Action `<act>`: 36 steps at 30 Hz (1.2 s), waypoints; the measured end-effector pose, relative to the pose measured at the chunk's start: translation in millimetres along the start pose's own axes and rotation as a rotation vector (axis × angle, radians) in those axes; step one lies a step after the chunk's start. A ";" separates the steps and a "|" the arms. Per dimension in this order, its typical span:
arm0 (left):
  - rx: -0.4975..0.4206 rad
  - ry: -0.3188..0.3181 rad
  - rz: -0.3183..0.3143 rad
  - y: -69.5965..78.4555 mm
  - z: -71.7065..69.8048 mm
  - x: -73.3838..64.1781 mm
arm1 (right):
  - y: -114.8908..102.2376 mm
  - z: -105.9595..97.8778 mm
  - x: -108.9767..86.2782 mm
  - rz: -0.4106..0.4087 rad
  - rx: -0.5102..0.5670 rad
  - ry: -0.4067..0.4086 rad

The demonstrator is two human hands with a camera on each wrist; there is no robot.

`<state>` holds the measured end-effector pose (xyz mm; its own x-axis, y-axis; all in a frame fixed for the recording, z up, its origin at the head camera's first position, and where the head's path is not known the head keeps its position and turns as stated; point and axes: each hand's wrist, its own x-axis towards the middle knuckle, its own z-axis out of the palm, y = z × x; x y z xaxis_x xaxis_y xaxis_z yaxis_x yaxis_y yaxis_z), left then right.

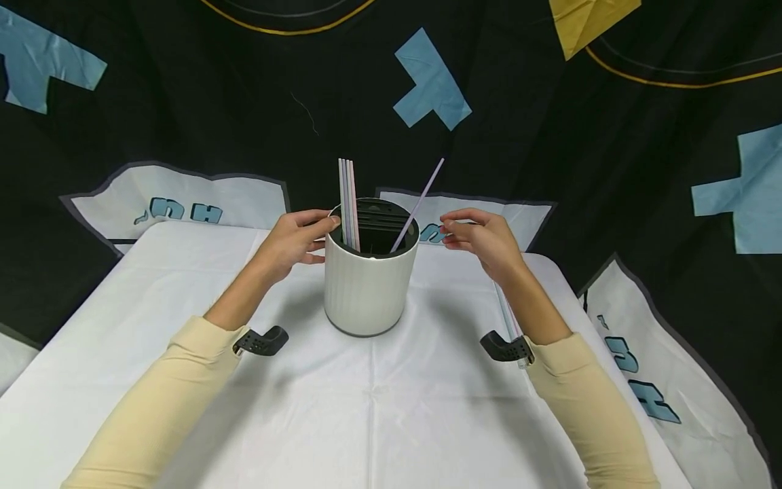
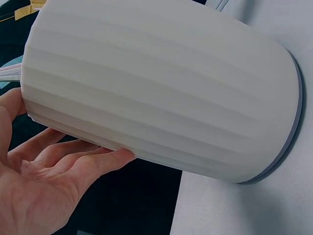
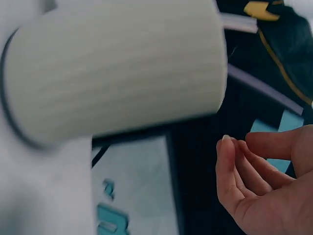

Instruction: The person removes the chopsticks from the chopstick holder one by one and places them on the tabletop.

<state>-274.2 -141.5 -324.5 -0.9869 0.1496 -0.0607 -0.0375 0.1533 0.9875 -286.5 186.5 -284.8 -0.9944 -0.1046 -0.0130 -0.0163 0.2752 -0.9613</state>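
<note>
A white ribbed container [image 1: 369,295] with a dark slotted insert stands upright on the table. Several pale straws [image 1: 349,204] stand bunched at its left side, and one purple straw [image 1: 421,198] leans out to the right. My left hand [image 1: 292,243] holds the container at its upper left, thumb at the rim and fingers along the outer wall; the left wrist view shows those fingers against the ribbed side [image 2: 146,93]. To the right of the container, apart from it, my right hand [image 1: 482,241] hovers with loosely bent fingers and nothing visible between them.
A few more thin straws [image 1: 508,312] lie on the white-clothed table [image 1: 342,421], partly hidden under my right forearm. Behind the table hangs a dark cloth [image 1: 244,102] with blue and yellow shapes.
</note>
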 end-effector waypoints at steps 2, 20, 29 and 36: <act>0.000 0.002 -0.003 -0.1 -0.6 0.0 | -10.1 8.4 -1.3 -0.026 0.030 -0.012; 0.007 0.005 -0.009 -1.3 -1.3 -0.8 | -27.7 46.1 -1.4 -0.044 0.018 -0.041; -0.001 0.001 0.001 -1.5 -1.3 0.3 | -27.3 50.9 -1.5 -0.036 0.056 0.012; -0.019 -0.004 0.009 -1.0 -0.8 1.0 | -33.4 40.8 -2.1 -0.076 0.129 0.048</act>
<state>-275.3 -142.2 -325.4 -0.9866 0.1546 -0.0527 -0.0321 0.1333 0.9906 -279.6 138.5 -263.9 -0.9947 -0.0736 0.0713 -0.0813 0.1429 -0.9864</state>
